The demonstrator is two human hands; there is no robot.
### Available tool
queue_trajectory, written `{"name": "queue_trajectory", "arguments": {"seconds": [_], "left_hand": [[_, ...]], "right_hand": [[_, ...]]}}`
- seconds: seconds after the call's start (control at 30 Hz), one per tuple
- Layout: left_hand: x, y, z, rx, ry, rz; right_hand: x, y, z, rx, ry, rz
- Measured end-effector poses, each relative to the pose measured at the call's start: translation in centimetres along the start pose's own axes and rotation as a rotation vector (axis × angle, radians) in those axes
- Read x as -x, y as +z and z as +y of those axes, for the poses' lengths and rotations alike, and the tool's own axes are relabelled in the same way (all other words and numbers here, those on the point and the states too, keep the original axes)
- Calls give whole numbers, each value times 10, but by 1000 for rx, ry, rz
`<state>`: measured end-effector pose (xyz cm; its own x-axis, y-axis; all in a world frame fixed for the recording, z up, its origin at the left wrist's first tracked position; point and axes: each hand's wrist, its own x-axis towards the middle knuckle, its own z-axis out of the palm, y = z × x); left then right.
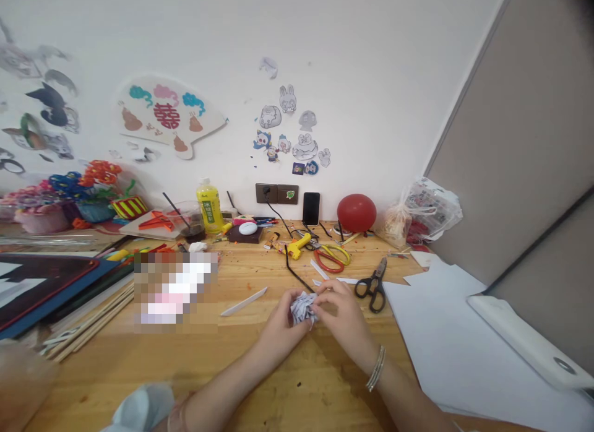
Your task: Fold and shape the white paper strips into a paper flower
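Note:
A ball-like bundle of folded white paper strips (303, 308) is held between my two hands above the wooden table. My left hand (284, 320) wraps round its left and lower side, fingers curled. My right hand (338, 308) pinches the bundle's right edge with bent fingers; a bracelet is on that wrist. Black-handled scissors (374, 288) lie just right of my right hand. Loose white strips (319, 270) lie behind my hands, and another strip (244, 301) rests to the left.
White paper sheets (445, 333) cover the right side. Behind are a yellow glue gun (298, 246), red-handled scissors (328, 261), a red balloon (356, 213), a phone (311, 208) and a yellow bottle (210, 208). Wooden sticks (99, 320) lie left, below a blurred patch.

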<state>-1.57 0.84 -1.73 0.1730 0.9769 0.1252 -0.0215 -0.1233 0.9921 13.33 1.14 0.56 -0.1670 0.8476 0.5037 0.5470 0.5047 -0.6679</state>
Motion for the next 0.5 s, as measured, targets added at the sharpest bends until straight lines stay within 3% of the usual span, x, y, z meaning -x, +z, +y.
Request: {"name": "queue_trajectory", "arguments": {"seconds": [0.2,0.5], "left_hand": [[1,1,8,53,-25,-40],[3,4,15,172,-97,-72]], "right_hand": [[-3,-5,-2,-150,95,-74],[-2,-5,1,-152,114,101]]}}
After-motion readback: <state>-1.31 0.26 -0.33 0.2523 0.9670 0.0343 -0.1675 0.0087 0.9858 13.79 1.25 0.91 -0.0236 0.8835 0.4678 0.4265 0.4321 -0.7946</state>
